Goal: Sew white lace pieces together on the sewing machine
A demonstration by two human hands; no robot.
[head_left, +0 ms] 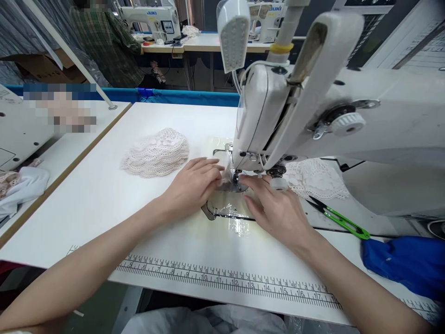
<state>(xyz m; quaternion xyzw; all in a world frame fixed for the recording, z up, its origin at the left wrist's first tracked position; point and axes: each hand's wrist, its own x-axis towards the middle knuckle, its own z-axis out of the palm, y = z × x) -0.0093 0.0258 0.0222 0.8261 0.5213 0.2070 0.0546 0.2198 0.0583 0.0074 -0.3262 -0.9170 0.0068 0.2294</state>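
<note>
At the needle area of a white sewing machine (264,116), both of my hands work close to the presser foot (236,177). My left hand (196,183) is just left of it, fingers bent and drawn together near a small pale, sheer bit of material that I cannot make out clearly. My right hand (278,208) reaches in from the right, index finger stretched toward the foot and thumb apart below it. Left of my left hand lies a pile of pale lace pieces (156,153). More lace (314,178) lies behind my right hand.
Green-handled thread snips (342,220) and a blue cloth (405,264) lie at the right. A printed ruler (219,280) runs along the table's front edge. A lamp (233,37) hangs by the machine head. Beyond a blue rail, a person in a checked shirt (104,46) stands near other machines.
</note>
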